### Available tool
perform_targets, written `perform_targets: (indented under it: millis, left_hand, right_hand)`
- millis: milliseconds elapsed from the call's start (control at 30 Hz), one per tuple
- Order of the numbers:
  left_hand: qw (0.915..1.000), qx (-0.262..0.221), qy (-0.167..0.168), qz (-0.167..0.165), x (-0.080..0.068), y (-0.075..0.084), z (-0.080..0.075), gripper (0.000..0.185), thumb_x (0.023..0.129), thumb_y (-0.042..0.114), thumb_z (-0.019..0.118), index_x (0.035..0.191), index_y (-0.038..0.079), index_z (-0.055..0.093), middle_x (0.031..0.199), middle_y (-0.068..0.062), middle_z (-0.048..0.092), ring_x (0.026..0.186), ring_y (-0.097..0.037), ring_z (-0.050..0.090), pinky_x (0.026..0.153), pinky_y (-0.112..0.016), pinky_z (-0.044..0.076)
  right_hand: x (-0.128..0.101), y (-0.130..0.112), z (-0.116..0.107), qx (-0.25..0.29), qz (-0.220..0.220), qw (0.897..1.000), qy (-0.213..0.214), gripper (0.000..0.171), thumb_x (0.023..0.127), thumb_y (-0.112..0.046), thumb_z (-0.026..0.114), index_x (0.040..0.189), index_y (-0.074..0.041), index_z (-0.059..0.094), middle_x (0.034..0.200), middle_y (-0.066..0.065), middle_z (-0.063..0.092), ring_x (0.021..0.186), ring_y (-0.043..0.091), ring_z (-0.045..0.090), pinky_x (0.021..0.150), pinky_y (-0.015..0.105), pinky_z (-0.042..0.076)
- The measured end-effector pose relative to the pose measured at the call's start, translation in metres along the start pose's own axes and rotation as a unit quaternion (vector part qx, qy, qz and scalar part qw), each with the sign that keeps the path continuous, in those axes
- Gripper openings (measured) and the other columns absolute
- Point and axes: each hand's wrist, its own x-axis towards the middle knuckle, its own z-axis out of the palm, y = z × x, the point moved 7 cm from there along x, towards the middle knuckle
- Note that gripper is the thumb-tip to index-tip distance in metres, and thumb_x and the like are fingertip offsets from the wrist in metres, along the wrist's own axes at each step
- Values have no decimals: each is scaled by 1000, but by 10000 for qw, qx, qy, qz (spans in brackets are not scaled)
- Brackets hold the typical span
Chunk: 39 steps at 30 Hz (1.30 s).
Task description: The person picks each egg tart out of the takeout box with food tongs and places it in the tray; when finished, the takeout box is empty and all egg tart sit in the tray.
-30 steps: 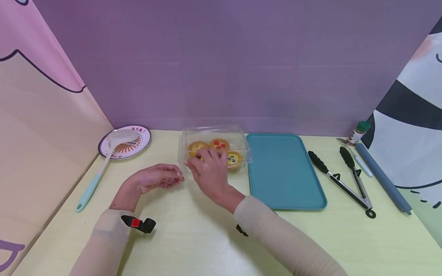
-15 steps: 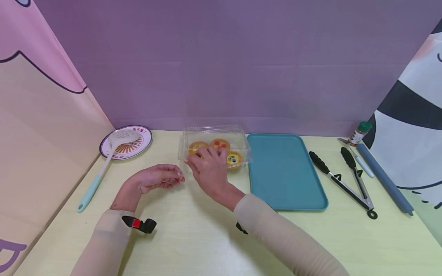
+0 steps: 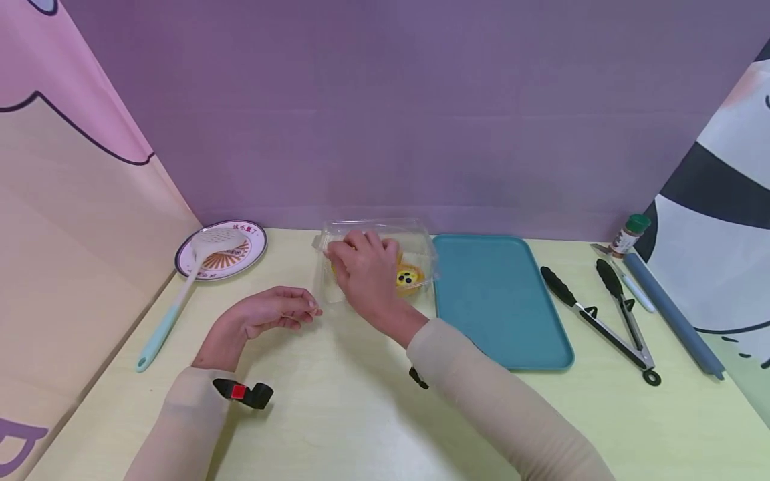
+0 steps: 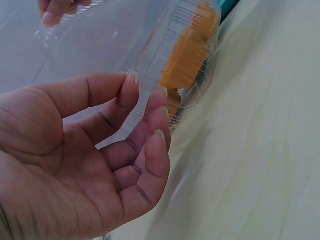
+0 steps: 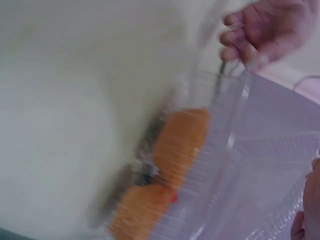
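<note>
Right hand (image 3: 363,270) curled over the near-left rim of the clear clamshell box (image 3: 421,240), fingers pinching the lid edge and tilting it up. Left hand (image 3: 271,312) resting loosely curled on the table (image 3: 337,414), just left of the grip, holding nothing, fingertips close to the box's flange but apart from it in the left wrist view. Box sitting at the back of the table, tarts (image 3: 409,276) inside, partly hidden under the gripping hand.

Likely trouble: thin plastic flexing or springing, base lifting with the lid since nothing pins it down, tarts sliding toward the low side.

Right of the grip, touching or nearly touching the box: teal tray (image 3: 499,300). Beyond that, tongs (image 3: 601,321). Left of the grip: plate (image 3: 240,257) with slotted spatula (image 3: 180,294). Open table toward the body; wall close behind the box.
</note>
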Motion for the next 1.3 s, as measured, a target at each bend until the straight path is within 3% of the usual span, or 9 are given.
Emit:
perform_targets:
  millis: [200, 367, 500, 700, 900, 1100, 1300]
  left_hand:
    - [9998, 44, 181, -107, 0, 1, 1, 12, 99, 18, 58, 98, 8, 66, 106, -2, 69, 94, -15, 61, 84, -29, 53]
    - [9990, 153, 353, -205, 3, 1, -2, 16, 100, 20, 58, 101, 6, 66, 109, -4, 68, 97, -19, 59, 85, -30, 52]
    - [9982, 306, 464, -239, 3, 2, -4, 19, 101, 23, 58, 105, 6, 65, 115, -8, 68, 99, -21, 59, 86, -31, 52]
    - [9968, 555, 540, -213, 3, 5, -4, 21, 102, 23, 56, 108, 5, 64, 118, -12, 65, 101, -22, 58, 86, -33, 52]
    - [9956, 633, 676, -104, 3, 9, -2, 23, 103, 23, 54, 111, 3, 61, 122, -16, 64, 104, -24, 60, 86, -33, 51]
    - [9938, 695, 864, -21, 3, 11, -2, 27, 104, 23, 51, 116, -1, 59, 125, -21, 63, 108, -28, 61, 87, -35, 51]
    - [9928, 813, 875, -75, 2, 9, -6, 32, 105, 25, 50, 120, -2, 58, 127, -23, 62, 110, -27, 63, 88, -35, 52]
  right_hand:
    - [21, 9, -2, 100, 190, 9995, -216, 15, 100, -32, 62, 96, -24, 74, 89, -3, 65, 88, 19, 62, 73, 41, 40]
    - [40, 10, 0, -22, 286, 9973, -683, 18, 102, -35, 57, 101, -28, 73, 94, -3, 62, 92, 19, 58, 78, 41, 38]
    - [52, 9, 6, -440, 156, 9935, -1034, 18, 103, -38, 54, 101, -31, 71, 97, -5, 61, 94, 18, 56, 80, 40, 37]
    - [69, 11, 9, -1096, -177, 9893, -950, 18, 103, -38, 55, 98, -30, 70, 96, -6, 62, 93, 17, 53, 81, 41, 37]
    - [88, 21, 14, -1664, -166, 9762, -1380, 23, 104, -44, 49, 104, -31, 69, 100, -6, 61, 97, 18, 50, 84, 41, 36]
    - [105, 48, 12, -1558, 517, 9625, -2160, 30, 103, -47, 51, 128, -35, 62, 116, -5, 57, 117, 21, 46, 97, 46, 35]
    - [89, 93, 6, -515, 1569, 9547, -2474, 44, 100, -50, 55, 141, -32, 56, 137, -2, 55, 134, 23, 40, 107, 52, 31]
